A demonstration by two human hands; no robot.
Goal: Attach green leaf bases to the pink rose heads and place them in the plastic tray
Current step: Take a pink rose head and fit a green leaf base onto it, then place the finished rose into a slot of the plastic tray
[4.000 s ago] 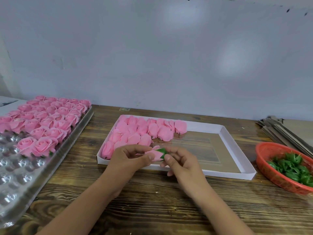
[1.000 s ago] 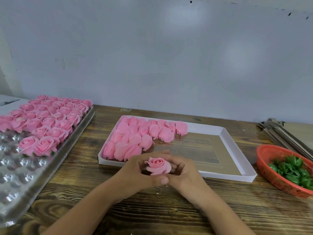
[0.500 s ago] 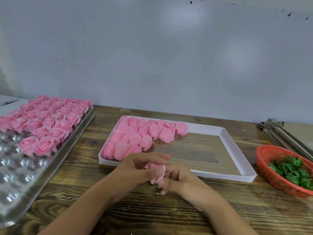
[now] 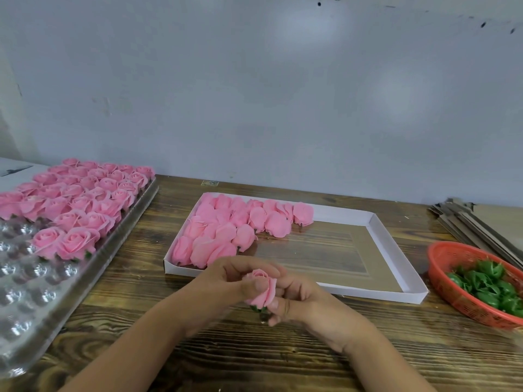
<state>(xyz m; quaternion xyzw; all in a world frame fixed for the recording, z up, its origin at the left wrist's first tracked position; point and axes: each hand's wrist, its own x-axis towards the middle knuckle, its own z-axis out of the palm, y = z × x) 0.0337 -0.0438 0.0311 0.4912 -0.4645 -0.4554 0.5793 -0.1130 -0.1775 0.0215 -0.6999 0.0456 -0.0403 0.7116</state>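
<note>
Both hands hold one pink rose head [image 4: 262,290] just in front of the white box. My left hand [image 4: 226,281] grips it from the left with fingers curled over its top. My right hand [image 4: 300,298] pinches it from the right and below. A green leaf base [image 4: 258,308] shows under the petals. The clear plastic tray [image 4: 31,304] lies at the left, its far part filled with several finished roses [image 4: 82,205]. A white box [image 4: 396,250] holds several loose rose heads [image 4: 235,227]. A red basket [image 4: 450,256] at the right holds green leaf bases [image 4: 492,284].
The wooden table [image 4: 283,360] runs to a grey wall behind. A stack of flat cardboard pieces [image 4: 481,219] lies at the far right behind the basket. The near half of the plastic tray has bare cups.
Four seconds ago the rose lay sideways between the hands with its green base showing. It then faced upward, and now it is tilted with my left fingers curled over its top.
</note>
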